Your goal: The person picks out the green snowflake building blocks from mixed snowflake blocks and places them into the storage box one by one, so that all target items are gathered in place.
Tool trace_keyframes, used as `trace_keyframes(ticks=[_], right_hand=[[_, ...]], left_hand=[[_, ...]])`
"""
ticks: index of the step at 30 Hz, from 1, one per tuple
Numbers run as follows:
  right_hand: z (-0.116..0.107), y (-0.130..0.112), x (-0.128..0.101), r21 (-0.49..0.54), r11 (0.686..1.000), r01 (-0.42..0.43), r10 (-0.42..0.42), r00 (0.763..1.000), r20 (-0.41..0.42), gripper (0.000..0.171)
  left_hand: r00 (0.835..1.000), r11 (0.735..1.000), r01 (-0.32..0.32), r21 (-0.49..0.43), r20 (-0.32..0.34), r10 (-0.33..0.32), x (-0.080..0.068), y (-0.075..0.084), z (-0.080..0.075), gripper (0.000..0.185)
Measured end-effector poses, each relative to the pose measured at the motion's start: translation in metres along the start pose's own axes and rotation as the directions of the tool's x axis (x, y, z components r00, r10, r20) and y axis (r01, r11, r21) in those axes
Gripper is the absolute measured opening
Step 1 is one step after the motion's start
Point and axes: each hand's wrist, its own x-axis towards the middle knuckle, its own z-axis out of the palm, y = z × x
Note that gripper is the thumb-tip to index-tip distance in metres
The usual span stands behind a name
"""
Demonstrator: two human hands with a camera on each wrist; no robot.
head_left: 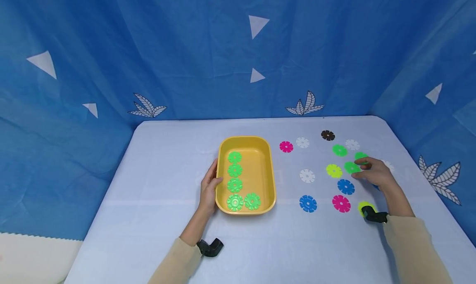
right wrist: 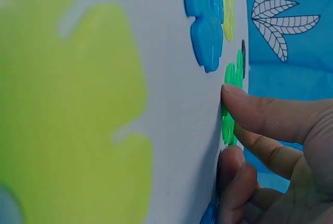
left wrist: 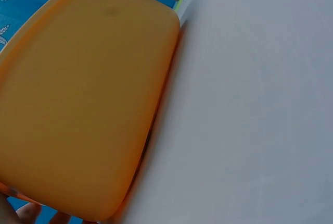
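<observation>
A yellow tray [head_left: 265, 181] stands mid-table with several green discs [head_left: 234, 185] lying along its left side and front. My left hand [head_left: 213, 177] grips the tray's left rim, thumb over the edge; the left wrist view shows the tray wall [left wrist: 88, 104] close up and fingertips [left wrist: 26, 214] below it. My right hand [head_left: 356, 168] is among the loose discs on the right. There its thumb and fingers pinch the edge of a green disc [head_left: 351, 167] that lies flat on the table. The right wrist view shows that green disc [right wrist: 227, 127] between thumb and fingertip.
Loose discs lie right of the tray: pink [head_left: 286, 146], white [head_left: 307, 176], brown [head_left: 327, 135], green [head_left: 339, 150], yellow-green [head_left: 334, 170], blue [head_left: 346, 186], blue [head_left: 308, 203], pink [head_left: 341, 203]. A blue cloth backdrop [head_left: 186, 61] rings the white table [head_left: 163, 160].
</observation>
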Motion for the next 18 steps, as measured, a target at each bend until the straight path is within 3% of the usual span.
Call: trace_keyframes(ticks=[11,18], right_hand=[[-0.0019,-0.0001,-0.0021,-0.020,1.000,0.013,-0.013,1.000,-0.011,0.062],[-0.0084,0.0038,0.0003,-0.013,0.999,0.035,-0.035,0.999,-0.009,0.047]], left_hand=[[1.000,1.000,0.003,0.013,-0.002,-0.003,-0.0006,0.0009,0.0002,0.062],[1.000,1.000,-0.001,0.014,0.006,0.001,-0.0007,0.0012,0.0001,0.062]])
